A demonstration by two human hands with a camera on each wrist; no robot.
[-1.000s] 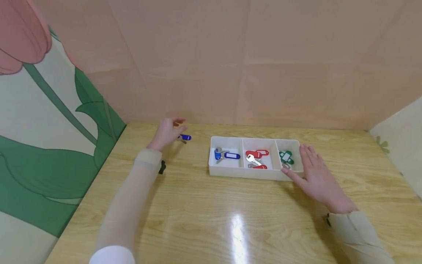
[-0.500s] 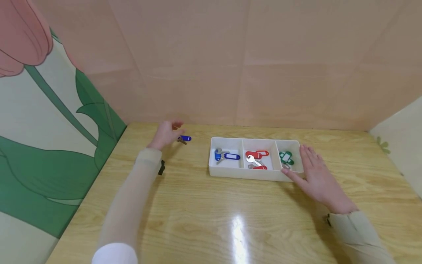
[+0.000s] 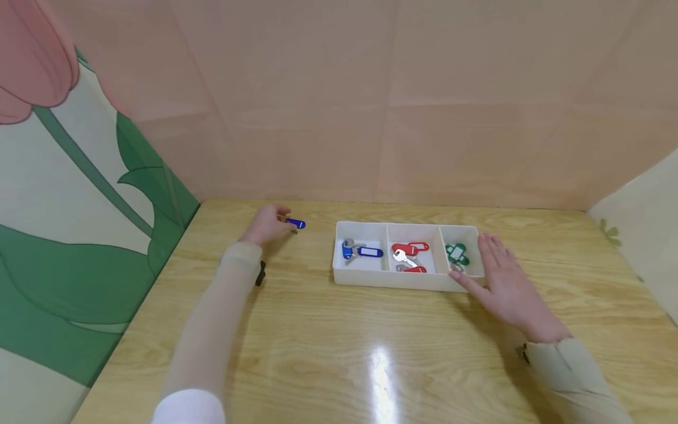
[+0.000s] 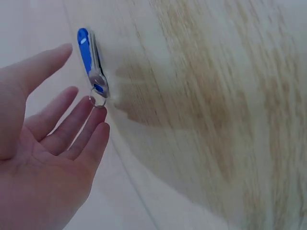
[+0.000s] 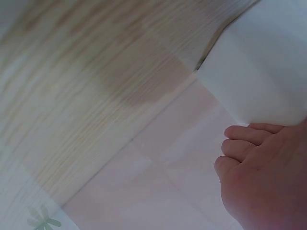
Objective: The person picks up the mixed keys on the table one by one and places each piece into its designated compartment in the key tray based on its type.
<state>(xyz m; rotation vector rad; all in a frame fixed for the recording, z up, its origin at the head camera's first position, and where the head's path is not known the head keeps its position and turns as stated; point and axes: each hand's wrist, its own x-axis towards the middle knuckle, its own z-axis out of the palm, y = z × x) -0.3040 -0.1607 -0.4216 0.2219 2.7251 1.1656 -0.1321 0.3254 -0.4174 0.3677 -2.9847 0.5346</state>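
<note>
At the back left of the table, my left hand point(image 3: 265, 225) is beside a key with a blue tag point(image 3: 296, 224). Seen from the left wrist, the fingers point(image 4: 79, 136) are loosely bent with their tips at the key ring point(image 4: 98, 98), while the thumb stands apart from the blue tag point(image 4: 85, 50). My right hand point(image 3: 511, 288) lies along the right end of a white divided box point(image 3: 397, 279), fingers extended, thumb at its front edge. In the right wrist view, fingers touch the box's outer wall point(image 5: 254, 72).
The left compartment holds keys with blue tags point(image 3: 369, 252). Red-tagged keys point(image 3: 405, 249) lie in the middle one, and green tags point(image 3: 457, 254) in the right one. A pink wall covering point(image 3: 381, 147) rises behind the wooden table point(image 3: 296, 341).
My left hand has lowered slightly toward the blue-tagged key, and its fingers now cover more of the key. The right hand stays against the box.
</note>
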